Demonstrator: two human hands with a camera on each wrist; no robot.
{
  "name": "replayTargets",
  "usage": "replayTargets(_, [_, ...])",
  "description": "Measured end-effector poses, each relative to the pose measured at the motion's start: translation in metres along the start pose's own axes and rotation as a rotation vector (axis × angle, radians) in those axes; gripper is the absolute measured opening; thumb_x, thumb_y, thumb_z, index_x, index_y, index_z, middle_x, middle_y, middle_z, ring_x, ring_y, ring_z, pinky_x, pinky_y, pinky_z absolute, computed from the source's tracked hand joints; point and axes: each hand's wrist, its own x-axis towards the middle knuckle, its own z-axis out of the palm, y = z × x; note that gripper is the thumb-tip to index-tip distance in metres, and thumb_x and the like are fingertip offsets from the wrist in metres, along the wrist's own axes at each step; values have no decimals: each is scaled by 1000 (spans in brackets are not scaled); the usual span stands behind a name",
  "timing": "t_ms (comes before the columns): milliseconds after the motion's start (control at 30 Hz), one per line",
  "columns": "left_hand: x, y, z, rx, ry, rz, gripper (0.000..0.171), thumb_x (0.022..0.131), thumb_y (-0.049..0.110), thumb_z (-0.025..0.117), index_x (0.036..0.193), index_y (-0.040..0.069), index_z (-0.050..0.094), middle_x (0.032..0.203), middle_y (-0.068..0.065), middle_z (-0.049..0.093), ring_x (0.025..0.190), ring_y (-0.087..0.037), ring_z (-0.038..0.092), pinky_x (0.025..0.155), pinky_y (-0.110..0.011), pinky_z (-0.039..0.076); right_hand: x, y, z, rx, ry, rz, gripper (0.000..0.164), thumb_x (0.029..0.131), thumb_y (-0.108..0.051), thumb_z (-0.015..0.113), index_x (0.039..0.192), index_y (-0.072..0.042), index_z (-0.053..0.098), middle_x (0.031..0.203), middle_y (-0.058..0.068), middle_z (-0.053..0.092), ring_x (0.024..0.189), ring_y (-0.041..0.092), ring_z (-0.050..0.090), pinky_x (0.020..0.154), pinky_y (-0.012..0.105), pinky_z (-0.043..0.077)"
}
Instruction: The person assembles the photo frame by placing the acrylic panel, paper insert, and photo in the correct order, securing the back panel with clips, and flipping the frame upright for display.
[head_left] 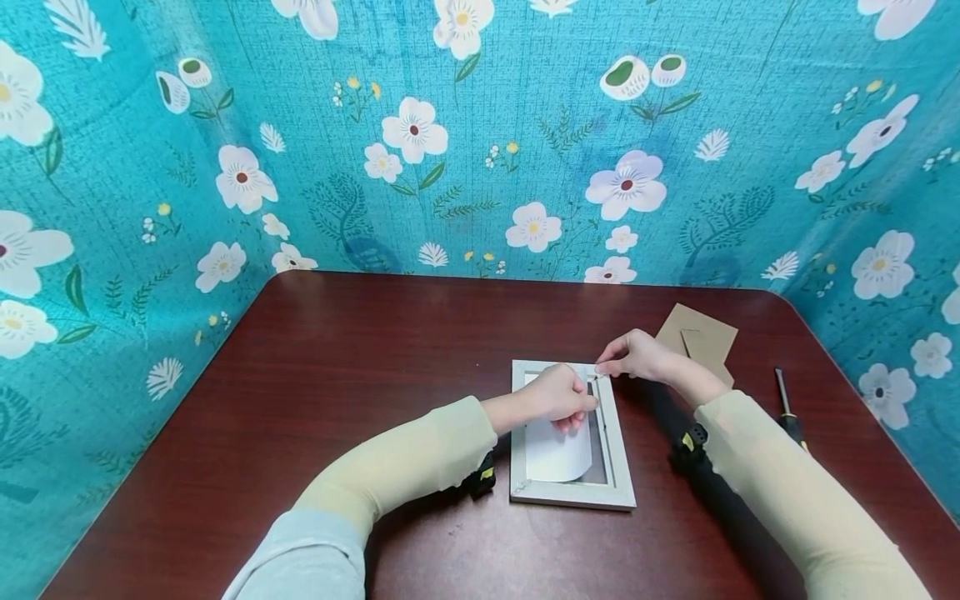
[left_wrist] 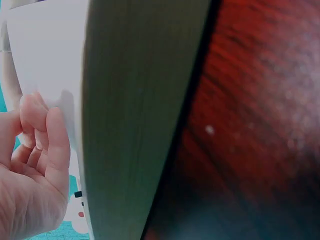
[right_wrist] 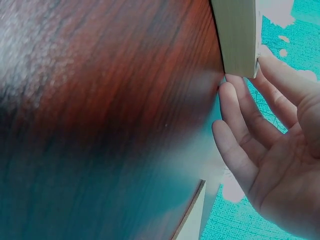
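Observation:
A white picture frame (head_left: pixel 572 494) lies on the table with its inner ledge facing up. Inside it sits a white sheet of paper (head_left: pixel 553 457), its lower right corner curving away from the opening. My left hand (head_left: pixel 558 396) is over the frame, thumb and forefinger pinching the sheet near its right side; in the left wrist view this hand (left_wrist: pixel 37 155) has its fingers bent against the white paper (left_wrist: pixel 47 50). At the frame's far right corner, my right hand (head_left: pixel 637 357) grips with thumb on top and fingers at the edge, as the right wrist view shows at the frame's end (right_wrist: pixel 237 40).
Behind the right hand lies a brown backing board (head_left: pixel 712 335) with a stand flap. A screwdriver (head_left: pixel 784 404) rests near the right edge of the dark red table (head_left: pixel 390 350). Flowered turquoise cloth (head_left: pixel 487 167) hangs around the back and sides.

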Motion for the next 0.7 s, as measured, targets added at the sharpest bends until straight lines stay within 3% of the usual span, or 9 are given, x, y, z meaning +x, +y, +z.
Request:
replayTargets(200, [-1, 2, 0, 12, -12, -28, 50, 93, 27, 67, 49, 6, 55, 45, -2, 54, 34, -10, 49, 41, -20, 46, 0, -1, 0, -7, -1, -7, 11, 89, -10, 72, 92, 0, 75, 65, 6, 62, 59, 16, 47, 51, 26, 42])
replayTargets(433, [2, 1, -2, 40, -22, 10, 52, 92, 35, 68, 50, 7, 55, 45, -3, 54, 35, -11, 51, 42, -22, 48, 0, 0, -1, -10, 1, 5, 12, 89, -10, 71, 93, 1, 75, 66, 5, 63, 62, 18, 50, 55, 29, 46])
replayTargets(700, [0, -2, -23, 81, 12, 59, 49, 92, 34, 68, 51, 7, 58, 48, -4, 57, 38, -15, 53, 43, -24, 48, 1, 0, 1, -2, -2, 24, 12, 89, -11, 72, 93, 0, 75, 66, 5, 63, 62, 19, 49, 56, 29, 46])
